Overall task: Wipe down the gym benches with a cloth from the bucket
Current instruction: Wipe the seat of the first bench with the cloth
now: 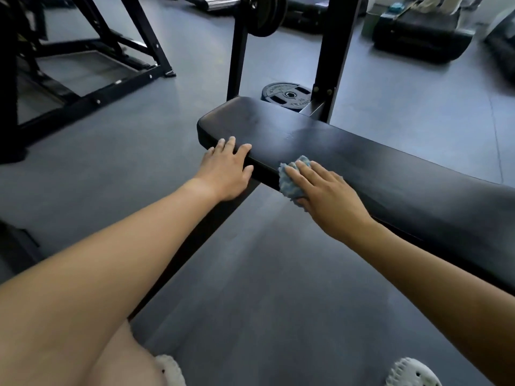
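We are pressing the blue cloth point(288, 182) flat against the near edge of the black bench point(362, 157) with our right hand point(326, 196), fingers straight and close together. At the cloth's 9 o'clock, our left hand point(227, 168) is resting on the bench end, fingers spread. A weight plate point(288, 94) is lying on the floor at 12 o'clock.

Right hand point(330, 195) presses blue cloth point(291, 181) on black bench point(362, 157); left hand point(227, 168) rests on its edge.
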Tool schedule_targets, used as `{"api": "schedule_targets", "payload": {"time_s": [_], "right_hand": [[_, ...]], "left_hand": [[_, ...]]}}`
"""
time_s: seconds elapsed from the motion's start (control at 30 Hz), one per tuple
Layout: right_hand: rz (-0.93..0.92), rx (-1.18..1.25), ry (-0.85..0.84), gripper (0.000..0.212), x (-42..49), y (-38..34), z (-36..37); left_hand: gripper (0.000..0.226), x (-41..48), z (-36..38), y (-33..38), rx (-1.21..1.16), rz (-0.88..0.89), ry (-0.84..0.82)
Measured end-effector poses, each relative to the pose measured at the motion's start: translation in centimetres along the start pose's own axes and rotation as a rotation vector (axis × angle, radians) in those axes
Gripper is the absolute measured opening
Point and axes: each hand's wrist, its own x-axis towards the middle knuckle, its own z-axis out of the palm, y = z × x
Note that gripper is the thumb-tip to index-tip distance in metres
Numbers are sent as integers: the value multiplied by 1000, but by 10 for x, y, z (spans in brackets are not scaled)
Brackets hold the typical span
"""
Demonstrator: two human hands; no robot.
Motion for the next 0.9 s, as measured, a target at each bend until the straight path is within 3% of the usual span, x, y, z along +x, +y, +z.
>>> {"api": "schedule_targets", "payload": {"time_s": [0.3, 0.47, 0.63, 0.9], "right_hand": [[41, 57, -18, 69, 56, -24, 8], [47, 104, -43, 71, 102, -44, 14], [10, 1, -25, 72, 63, -34, 11], [23, -12, -64, 69, 86, -41, 13]], "left_hand": [[50, 14, 13, -29, -67, 51, 159], [59, 22, 13, -39, -16, 27, 105], [87, 26, 7, -57, -95, -83, 64], [74, 33, 9, -79, -207, -93, 55]]}}
